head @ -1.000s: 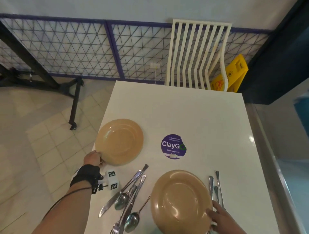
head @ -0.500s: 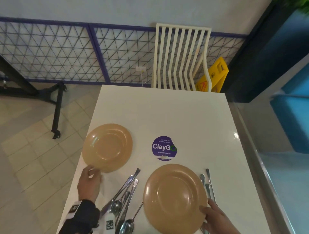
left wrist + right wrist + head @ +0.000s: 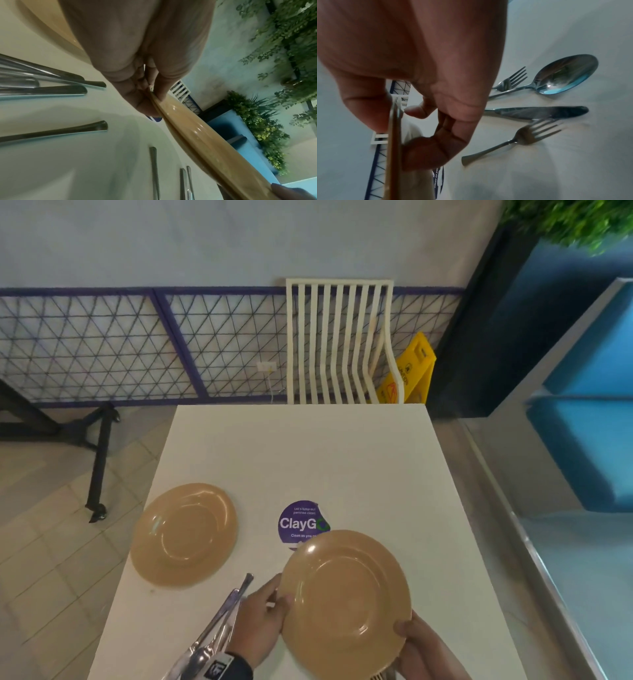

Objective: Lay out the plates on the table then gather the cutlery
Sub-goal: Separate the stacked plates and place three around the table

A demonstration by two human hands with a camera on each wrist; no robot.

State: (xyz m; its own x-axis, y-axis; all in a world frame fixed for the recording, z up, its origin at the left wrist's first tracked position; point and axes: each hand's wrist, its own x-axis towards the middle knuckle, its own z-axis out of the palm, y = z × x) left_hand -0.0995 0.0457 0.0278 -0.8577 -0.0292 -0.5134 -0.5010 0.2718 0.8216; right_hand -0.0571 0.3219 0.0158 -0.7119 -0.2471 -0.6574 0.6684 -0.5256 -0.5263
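Observation:
A tan plate (image 3: 344, 604) is held above the white table (image 3: 308, 453), tilted, with both hands on its rim. My left hand (image 3: 274, 602) pinches the left edge, seen close in the left wrist view (image 3: 154, 94). My right hand (image 3: 406, 630) grips the near right edge (image 3: 393, 128). A second tan plate (image 3: 185, 534) lies flat at the table's left side. Cutlery (image 3: 222, 618) lies bunched under my left wrist. Under the raised plate lie a spoon (image 3: 559, 75), a knife (image 3: 539, 112) and two forks (image 3: 522, 138).
A purple ClayGo sticker (image 3: 301, 522) sits mid-table, partly covered by the held plate. A white slatted chair (image 3: 339, 340) stands at the far end, a yellow floor sign (image 3: 407, 374) beside it. The table's far half is bare. A steel ledge (image 3: 513, 529) runs along the right.
My left hand left the left plate and moved right to take the near plate's left rim. The near plate has lifted off the table and moved forward over the sticker's edge.

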